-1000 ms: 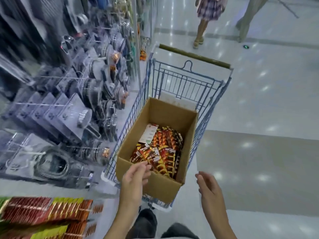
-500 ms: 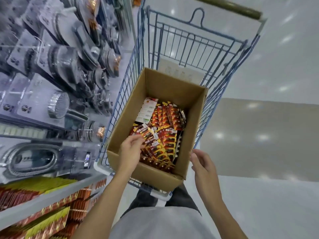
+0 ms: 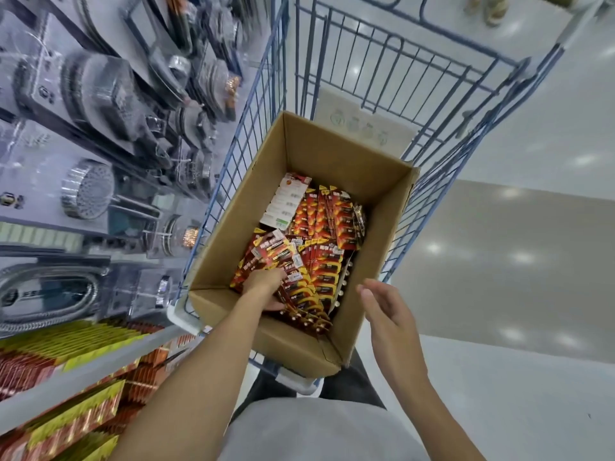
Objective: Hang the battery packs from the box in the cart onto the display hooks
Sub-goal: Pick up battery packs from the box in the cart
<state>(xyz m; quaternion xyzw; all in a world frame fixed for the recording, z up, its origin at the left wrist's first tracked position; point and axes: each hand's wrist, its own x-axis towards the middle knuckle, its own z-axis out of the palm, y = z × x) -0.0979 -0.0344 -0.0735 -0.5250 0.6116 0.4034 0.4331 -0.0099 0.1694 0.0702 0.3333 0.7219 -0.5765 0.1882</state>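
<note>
On the left, shower heads (image 3: 88, 189) are hanging above a shelf (image 3: 100, 361) of red and yellow stock. Beside it the cart (image 3: 233, 154) is carrying the box (image 3: 332, 154), with the battery packs (image 3: 319, 234) lying heaped inside. The left hand (image 3: 264, 284) is gripping a bunch of them. They are looking light, stiff and slippery, likely to fan apart, so pinching near the card's top edge seems safest. The right hand (image 3: 387, 311) is hovering spread and holding nothing, just beside the box's near corner.

Red-and-yellow battery packs (image 3: 319, 257) lie heaped in the open cardboard box (image 3: 376, 181) inside the cart (image 3: 416, 71).
</note>
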